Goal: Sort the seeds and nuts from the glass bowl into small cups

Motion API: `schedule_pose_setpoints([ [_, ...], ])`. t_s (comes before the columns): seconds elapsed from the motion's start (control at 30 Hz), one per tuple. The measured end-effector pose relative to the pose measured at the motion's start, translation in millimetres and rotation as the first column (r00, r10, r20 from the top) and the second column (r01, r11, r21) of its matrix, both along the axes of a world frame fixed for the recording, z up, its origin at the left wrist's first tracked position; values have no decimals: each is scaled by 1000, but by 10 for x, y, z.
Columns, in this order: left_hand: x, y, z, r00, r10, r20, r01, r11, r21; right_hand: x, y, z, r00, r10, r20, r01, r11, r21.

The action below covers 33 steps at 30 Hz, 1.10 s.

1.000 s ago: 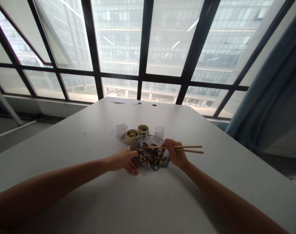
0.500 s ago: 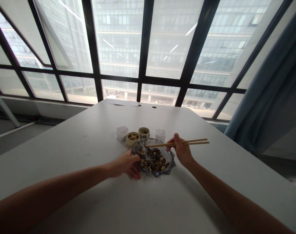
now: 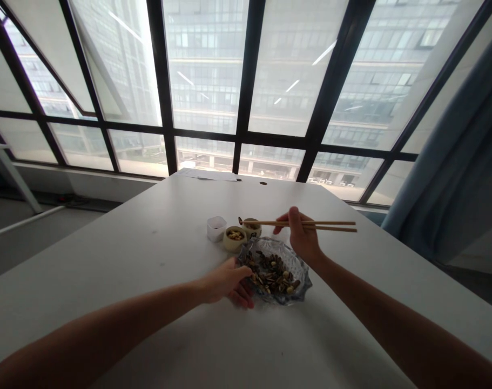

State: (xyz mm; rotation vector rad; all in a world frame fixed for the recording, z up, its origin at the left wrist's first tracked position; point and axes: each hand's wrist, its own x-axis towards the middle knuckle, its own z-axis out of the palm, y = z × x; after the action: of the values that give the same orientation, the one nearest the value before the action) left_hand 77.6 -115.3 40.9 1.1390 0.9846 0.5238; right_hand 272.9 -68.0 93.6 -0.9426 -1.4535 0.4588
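Note:
My left hand (image 3: 231, 283) grips the left rim of a clear, scalloped glass bowl (image 3: 304, 278), thumb over the edge and fingers below. Inside lie dark striped sunflower seeds (image 3: 270, 270) mixed with a few paler nuts. Above the bowl's far side, my right hand (image 3: 300, 232) holds a pair of wooden chopsticks (image 3: 330, 223), pointing left. A small dark seed (image 3: 240, 220) sits at their tips, over the small cups. One cream cup (image 3: 229, 246) holds yellowish nuts. The other cream cup (image 3: 257, 234), with a dark mark, is partly hidden behind the chopsticks.
A white plastic cup (image 3: 216, 231) stands left of the cream cups. Paper sheets (image 3: 207, 174) lie at the far end of the white table (image 3: 148, 270), near the windows. A blue curtain (image 3: 444, 162) hangs at the right.
The chopsticks have risen from inside the bowl to above the cups, with a seed now at their tips. My left hand stays on the bowl's rim. The view has shifted slightly.

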Motion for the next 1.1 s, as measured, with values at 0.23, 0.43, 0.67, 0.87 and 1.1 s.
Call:
schedule_pose_setpoints([
  [0.23,-18,-10,20,999,-10,37,11,1000,-27,-671,474,18,984,151,92,-143,985,-95],
  [0.43,-21,-1,37,997,-44,67,46,998,-30,-563,446,112,987,140,80,-129,982,-135],
  [0.67,-23,9,2,998,-12,66,13,1000,-21,169,14,258,995,-37,95,40,999,-34],
  [0.87,-34,-7,18,1000,-6,21,6,1000,-19,518,-87,86,981,45,187,-3,977,-215],
  [1.1,-374,265,283,795,291,-532,95,807,583,546,-27,-23,956,181,229,-110,950,-291],
])
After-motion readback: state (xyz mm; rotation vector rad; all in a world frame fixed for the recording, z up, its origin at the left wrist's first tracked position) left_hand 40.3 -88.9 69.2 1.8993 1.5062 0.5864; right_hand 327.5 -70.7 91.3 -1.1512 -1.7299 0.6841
